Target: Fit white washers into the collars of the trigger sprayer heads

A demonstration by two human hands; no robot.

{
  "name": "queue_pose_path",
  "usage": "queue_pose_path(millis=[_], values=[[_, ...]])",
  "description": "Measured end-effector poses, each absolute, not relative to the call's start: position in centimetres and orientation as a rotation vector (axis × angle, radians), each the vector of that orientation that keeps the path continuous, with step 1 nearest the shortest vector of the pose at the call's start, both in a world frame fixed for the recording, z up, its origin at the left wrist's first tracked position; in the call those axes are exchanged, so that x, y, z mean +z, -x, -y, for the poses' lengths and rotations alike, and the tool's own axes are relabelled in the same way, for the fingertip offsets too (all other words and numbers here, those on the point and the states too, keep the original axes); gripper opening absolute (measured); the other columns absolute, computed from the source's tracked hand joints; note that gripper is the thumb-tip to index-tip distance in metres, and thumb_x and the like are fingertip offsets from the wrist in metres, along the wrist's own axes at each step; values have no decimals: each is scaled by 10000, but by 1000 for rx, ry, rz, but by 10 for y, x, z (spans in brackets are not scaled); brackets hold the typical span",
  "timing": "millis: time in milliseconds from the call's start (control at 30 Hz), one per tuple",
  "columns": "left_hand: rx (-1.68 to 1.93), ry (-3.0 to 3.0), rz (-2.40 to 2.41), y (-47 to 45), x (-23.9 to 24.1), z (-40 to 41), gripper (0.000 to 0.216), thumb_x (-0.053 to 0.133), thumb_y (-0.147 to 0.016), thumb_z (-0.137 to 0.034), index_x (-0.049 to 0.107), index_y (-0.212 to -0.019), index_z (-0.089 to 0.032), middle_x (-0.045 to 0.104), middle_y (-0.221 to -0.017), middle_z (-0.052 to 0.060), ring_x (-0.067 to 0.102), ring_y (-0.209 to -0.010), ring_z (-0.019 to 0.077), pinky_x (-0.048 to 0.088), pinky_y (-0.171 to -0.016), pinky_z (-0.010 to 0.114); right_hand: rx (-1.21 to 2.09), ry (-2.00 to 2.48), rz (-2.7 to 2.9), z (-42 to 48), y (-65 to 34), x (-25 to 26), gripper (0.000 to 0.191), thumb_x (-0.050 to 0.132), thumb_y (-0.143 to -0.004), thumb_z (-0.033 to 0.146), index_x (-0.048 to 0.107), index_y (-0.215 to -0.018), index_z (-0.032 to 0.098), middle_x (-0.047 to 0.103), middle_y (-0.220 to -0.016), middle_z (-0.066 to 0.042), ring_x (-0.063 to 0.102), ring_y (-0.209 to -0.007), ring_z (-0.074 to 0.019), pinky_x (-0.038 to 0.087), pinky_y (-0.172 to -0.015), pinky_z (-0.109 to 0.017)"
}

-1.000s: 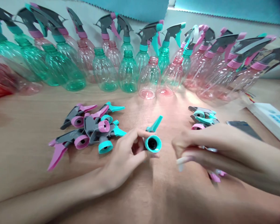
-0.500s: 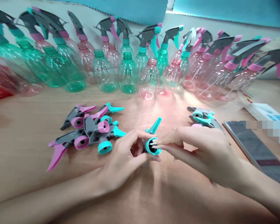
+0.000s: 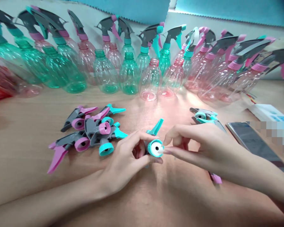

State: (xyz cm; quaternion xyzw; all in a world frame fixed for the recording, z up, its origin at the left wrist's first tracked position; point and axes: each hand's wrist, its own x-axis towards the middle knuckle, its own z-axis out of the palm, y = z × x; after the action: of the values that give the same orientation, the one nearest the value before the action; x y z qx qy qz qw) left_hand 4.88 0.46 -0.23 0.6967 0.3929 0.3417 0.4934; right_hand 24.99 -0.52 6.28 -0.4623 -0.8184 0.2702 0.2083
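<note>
The left hand (image 3: 130,157) lay on its side near the middle of the table (image 3: 26,132), forearm flat, fingers curled shut around a teal sprayer head (image 3: 153,143) with its collar facing the camera. The right hand (image 3: 203,148) reached in from the right, fingers extended and nearly closed, its fingertip (image 3: 167,151) pressing a white disc (image 3: 156,148) into the collar.
</note>
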Motion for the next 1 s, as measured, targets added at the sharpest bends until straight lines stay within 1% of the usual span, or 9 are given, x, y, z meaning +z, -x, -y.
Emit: queue_pose_path(millis=[233,433,567,700,800,1000], values=[[827,-1680,-941,-50,-2,-6,210,722,-764,-240,612,-940,-211,566,-781,-22,441,-595,96,370,-533,230,677,1292,2367,3,-249,60,87,598,-822,169,606,-776,243,584,-573,102,514,-466,-40,322,-441,-160],[837,-1710,-942,-49,-2,-5,214,732,-755,-227,615,-933,-220,547,-741,-35,420,-582,93,353,-518,220,629,1327,2381,5,-246,55,56,597,-824,194,581,-808,245,594,-601,89,558,-516,-60,329,-462,-168],[823,-1755,-983,-48,-4,-6,239,740,-749,-217,607,-947,-219,513,-714,-45,415,-576,89,337,-508,213,492,1278,2375,8,-246,45,63,591,-825,202,550,-845,245,565,-588,96,510,-465,-61,321,-460,-173],[812,-1777,-1006,-47,-4,-7,252,739,-752,-219,599,-962,-226,469,-677,-54,413,-579,91,332,-513,214,399,1274,2431,10,-246,43,41,556,-858,223,544,-894,240,583,-632,73,521,-488,-78,312,-470,-191],[801,-1778,-1002,-47,-4,-7,258,735,-760,-230,595,-976,-236,472,-690,-54,415,-583,91,335,-521,215,398,1270,2443,10,-247,44,59,543,-860,223,560,-912,244,598,-650,63,532,-509,-91,316,-478,-200],[800,-1774,-1003,-48,-3,-6,249,729,-760,-231,602,-974,-217,488,-700,-44,427,-590,97,343,-524,220,391,1270,2446,9,-246,45,100,523,-869,202,594,-929,239,625,-685,42,543,-539,-102,325,-492,-212]])
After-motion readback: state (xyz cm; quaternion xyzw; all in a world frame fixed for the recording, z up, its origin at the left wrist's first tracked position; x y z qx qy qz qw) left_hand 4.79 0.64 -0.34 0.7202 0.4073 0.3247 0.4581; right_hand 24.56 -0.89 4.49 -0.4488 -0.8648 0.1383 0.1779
